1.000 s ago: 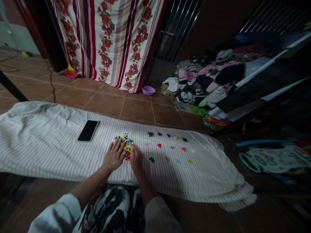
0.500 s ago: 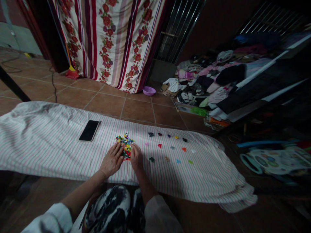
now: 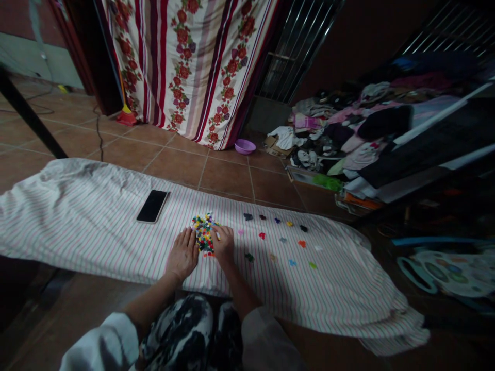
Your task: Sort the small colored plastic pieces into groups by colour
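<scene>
A heap of tiny multicoloured beads [image 3: 203, 232] lies on a striped cloth [image 3: 108, 216]. Flat against the heap's left edge rests my left hand [image 3: 183, 253], fingers stretched out and holding nothing. Over the heap's right side, my right hand [image 3: 223, 243] has its fingers curled together; whatever is between the fingertips is too small to name. To the right, little single-colour clusters stand in rows, among them a red cluster [image 3: 262, 236], an orange cluster [image 3: 301, 243], a dark green cluster [image 3: 249, 257] and a lime green cluster [image 3: 313, 265].
A phone [image 3: 152, 206] lies on the cloth left of the heap. Beyond it are a tiled floor [image 3: 174, 159], a purple basin [image 3: 245, 147], a floral curtain [image 3: 193, 67] and a broom [image 3: 127, 114]. Piled clothes [image 3: 340, 129] fill the back right.
The camera view has shifted slightly, moving the scene rightward. My left hand has drawn back a little to the heap's edge; my right hand has curled further over the beads.
</scene>
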Motion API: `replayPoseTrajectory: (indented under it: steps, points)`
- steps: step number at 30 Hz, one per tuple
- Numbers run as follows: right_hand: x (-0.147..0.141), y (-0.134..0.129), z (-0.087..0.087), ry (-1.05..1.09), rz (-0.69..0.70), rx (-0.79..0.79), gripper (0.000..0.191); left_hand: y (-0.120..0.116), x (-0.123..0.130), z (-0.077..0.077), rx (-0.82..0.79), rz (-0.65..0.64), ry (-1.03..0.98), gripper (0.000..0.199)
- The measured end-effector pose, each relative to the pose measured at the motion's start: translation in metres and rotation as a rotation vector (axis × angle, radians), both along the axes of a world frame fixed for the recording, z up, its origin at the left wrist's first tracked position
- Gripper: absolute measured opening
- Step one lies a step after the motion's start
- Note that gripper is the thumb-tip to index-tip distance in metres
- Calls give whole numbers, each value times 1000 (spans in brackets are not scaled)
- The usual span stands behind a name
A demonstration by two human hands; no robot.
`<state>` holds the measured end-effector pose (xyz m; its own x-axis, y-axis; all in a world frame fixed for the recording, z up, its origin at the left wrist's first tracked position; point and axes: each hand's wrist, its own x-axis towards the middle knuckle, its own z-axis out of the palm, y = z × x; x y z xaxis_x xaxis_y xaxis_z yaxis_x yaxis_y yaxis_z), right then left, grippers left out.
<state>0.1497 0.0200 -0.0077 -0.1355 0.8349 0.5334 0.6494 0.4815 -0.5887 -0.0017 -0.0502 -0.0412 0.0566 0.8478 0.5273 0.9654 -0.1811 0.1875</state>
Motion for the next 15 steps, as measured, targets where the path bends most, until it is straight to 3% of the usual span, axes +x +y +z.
replayPoseTrajectory:
  steps: [7, 15]
  points:
    - [-19, 24, 15, -256, 81, -119, 22, -1, 2, 7, -56, 33, 35, 51]
    - [-33, 33, 32, -556, 127, -271, 24, -3, 5, 14, -87, 60, 41, 50]
